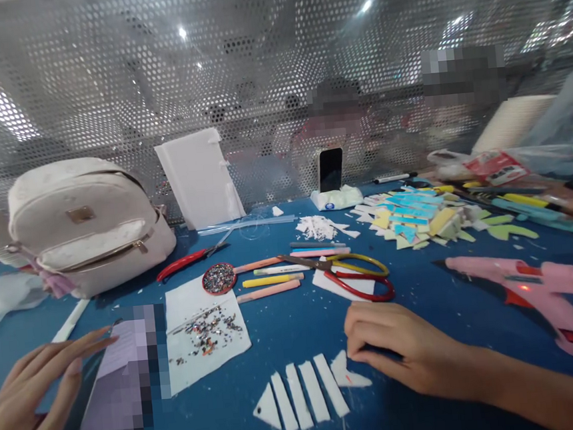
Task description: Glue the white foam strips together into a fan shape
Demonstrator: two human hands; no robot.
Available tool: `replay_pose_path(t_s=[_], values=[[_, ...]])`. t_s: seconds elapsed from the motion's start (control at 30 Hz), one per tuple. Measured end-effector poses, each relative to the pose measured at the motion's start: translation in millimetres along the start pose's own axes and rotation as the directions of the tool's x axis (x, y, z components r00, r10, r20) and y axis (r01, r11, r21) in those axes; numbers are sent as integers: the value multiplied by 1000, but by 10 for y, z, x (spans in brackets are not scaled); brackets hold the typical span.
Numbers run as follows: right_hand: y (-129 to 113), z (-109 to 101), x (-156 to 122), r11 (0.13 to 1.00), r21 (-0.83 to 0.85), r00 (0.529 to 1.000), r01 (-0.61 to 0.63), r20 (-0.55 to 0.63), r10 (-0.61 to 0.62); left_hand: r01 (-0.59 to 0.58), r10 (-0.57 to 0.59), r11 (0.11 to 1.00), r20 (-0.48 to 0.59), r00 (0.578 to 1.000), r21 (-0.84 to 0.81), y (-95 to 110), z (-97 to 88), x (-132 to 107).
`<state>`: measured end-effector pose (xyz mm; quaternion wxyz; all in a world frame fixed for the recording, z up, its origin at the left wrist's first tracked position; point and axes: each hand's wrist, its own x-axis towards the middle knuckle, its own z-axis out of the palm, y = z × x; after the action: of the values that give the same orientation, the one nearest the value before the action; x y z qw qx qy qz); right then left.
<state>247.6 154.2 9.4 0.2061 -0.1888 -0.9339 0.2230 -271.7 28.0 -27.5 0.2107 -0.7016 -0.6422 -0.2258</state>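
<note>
My left hand [41, 390] has its fingers stretched out, their tips over the edge of a flat purple, partly pixelated thing [111, 384]; whether they touch it I cannot tell. My right hand [403, 345] rests on the blue table with its fingers curled in, and nothing shows in them. Beside its fingertips lies a white fish tail piece [347, 370]. Several white strips [309, 392] and a pointed head piece with a dark eye [267, 407] line up with it as a fish shape. Red-and-yellow-handled scissors [352, 273] lie beyond this hand.
A pink glue gun [533, 287] lies at right. White paper [183, 358] bears shiny bits near a red-rimmed dish [218, 278] and several markers [272, 280]. Behind stand a white backpack [74, 200], a phone [330, 170], coloured scraps [411, 214] and a perforated metal screen [253, 57].
</note>
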Motion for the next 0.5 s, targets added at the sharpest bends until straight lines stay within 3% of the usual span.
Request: replay_pose_path(t_s=[0.13, 0.33, 0.5], values=[[12, 8, -21, 1000, 2, 1000, -2, 1, 2, 8, -5, 993, 29, 1000, -117, 31, 4, 15], [9, 3, -12, 1000, 6, 1000, -21, 19, 21, 50, -42, 996, 101, 994, -76, 9, 9, 8], [0, 3, -17, 1000, 5, 999, -25, 26, 25, 32, -29, 998, 63, 998, -60, 107, -32, 64]])
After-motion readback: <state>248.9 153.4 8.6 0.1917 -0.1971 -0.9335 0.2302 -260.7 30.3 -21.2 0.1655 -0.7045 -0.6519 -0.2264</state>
